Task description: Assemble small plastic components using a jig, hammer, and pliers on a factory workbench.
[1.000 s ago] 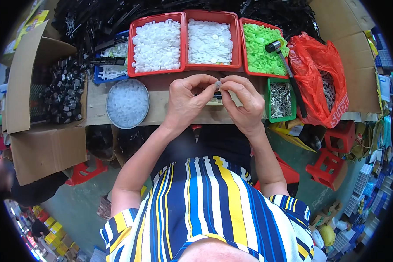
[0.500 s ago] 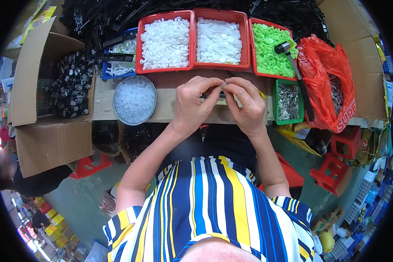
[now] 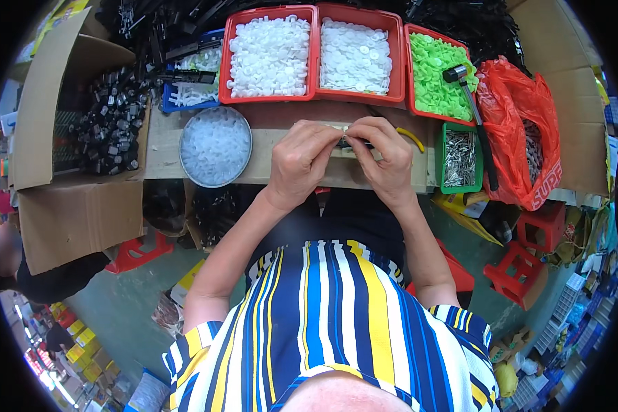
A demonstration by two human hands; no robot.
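Note:
Above the cardboard-covered bench, the fingertips of my left hand [image 3: 296,161] and my right hand [image 3: 387,156] meet in a pinch. Between them shows a small pale piece [image 3: 345,131], too tiny to make out its kind and largely covered by the fingers. A tool with a yellow handle [image 3: 412,137] lies behind my right hand, its other end mostly hidden. To the left of my left hand is a round dish filled with small translucent plastic pieces [image 3: 215,145]. On the right, a green tray [image 3: 478,161] holds slim metal parts.
Red trays along the back hold white plastic pieces [image 3: 269,58], white discs [image 3: 356,58] and green pieces [image 3: 436,79]. A hammer [image 3: 484,127] leans beside a red plastic bag [image 3: 518,130]. At left stands a cardboard box [image 3: 82,220] of black parts; a blue tray [image 3: 192,99] sits nearby.
Both hands stay pinched together and have shifted slightly left relative to the trays. More of the yellow handle shows beside my right hand. The whole view has tilted a little.

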